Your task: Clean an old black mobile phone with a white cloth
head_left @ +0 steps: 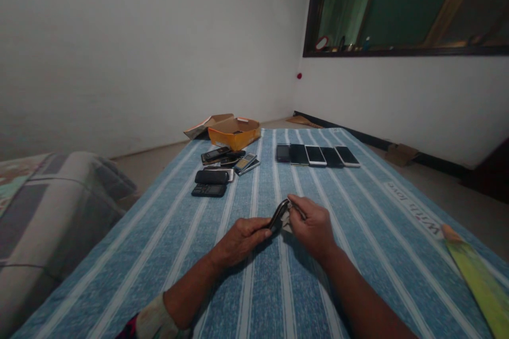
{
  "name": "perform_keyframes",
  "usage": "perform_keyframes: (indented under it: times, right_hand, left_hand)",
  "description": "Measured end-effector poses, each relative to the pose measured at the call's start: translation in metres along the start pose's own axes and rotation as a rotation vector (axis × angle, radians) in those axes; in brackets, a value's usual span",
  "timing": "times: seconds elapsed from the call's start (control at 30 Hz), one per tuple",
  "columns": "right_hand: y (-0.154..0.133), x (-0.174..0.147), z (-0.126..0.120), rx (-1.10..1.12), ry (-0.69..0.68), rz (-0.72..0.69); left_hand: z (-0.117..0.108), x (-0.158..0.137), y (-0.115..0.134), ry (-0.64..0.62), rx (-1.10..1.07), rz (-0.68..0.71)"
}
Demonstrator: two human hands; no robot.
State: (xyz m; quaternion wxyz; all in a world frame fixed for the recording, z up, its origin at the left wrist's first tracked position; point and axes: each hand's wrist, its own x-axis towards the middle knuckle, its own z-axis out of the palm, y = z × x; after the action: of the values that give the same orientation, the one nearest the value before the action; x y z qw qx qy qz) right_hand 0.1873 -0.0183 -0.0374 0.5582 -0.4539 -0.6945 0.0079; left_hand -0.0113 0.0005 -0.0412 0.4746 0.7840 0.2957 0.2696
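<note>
My left hand (242, 239) pinches the lower end of a dark mobile phone (277, 215) between thumb and fingers, above the blue striped tablecloth. The phone is tilted, with its edge facing me. My right hand (315, 226) is closed on a crumpled whitish cloth or tissue (286, 222) and presses at the phone's upper end. Past my hands on the left lies a loose heap of old phones, with a black keypad phone (209, 190) at its near side. Several smartphones lie side by side in a row at the back right, among them a white-framed smartphone (315, 155).
An open orange cardboard box (234, 140) stands at the table's far left. A yellow-green strip (477, 280) lies along the right edge of the tablecloth (186, 280). Grey fabric (75, 206) covers something to the left. Cardboard (401, 154) rests on the floor at right.
</note>
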Motion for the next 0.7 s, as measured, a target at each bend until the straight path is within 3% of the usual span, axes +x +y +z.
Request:
perform_keyframes:
  times: [0.2, 0.27, 0.47, 0.7]
  right_hand:
    - [0.014, 0.0, 0.002, 0.01, -0.012, 0.221]
    - [0.014, -0.001, 0.003, -0.019, 0.003, 0.183]
    - [0.002, -0.006, 0.005, -0.149, -0.022, -0.12]
    - [0.001, -0.003, 0.002, -0.082, -0.01, -0.059]
  left_hand:
    - [-0.001, 0.0, 0.0, -0.003, 0.069, 0.006]
    - [0.0, 0.0, 0.001, -0.004, 0.073, 0.019]
    - [0.006, -0.002, 0.0, 0.036, 0.208, 0.024]
    - [0.011, -0.002, -0.002, 0.07, 0.148, 0.008]
